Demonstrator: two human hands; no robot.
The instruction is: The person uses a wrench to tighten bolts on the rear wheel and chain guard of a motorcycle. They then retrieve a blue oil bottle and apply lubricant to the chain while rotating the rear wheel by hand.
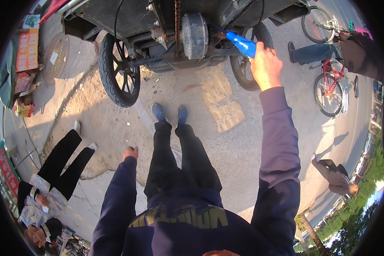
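Note:
In my right hand [266, 66] is a blue bottle [243, 43] with a thin dark spout, my fingers wrapped round its wide end. Its spout points up and left, toward the round grey metal drum [195, 36] on the axle of a vehicle. Whether the tip touches anything there, I cannot tell. A rusty chain [178, 25] runs up just left of the drum. My left hand [131, 152] hangs low beside my leg, fingers curled in, with nothing seen in it.
Two black tyres flank the axle, the left wheel [119, 72] and the right wheel [243, 70]. A person [62, 170] stands at left, another [358, 53] by a red bicycle [328, 85] at right. One more person [335, 175] is farther off. Cartons [24, 81] stand far left.

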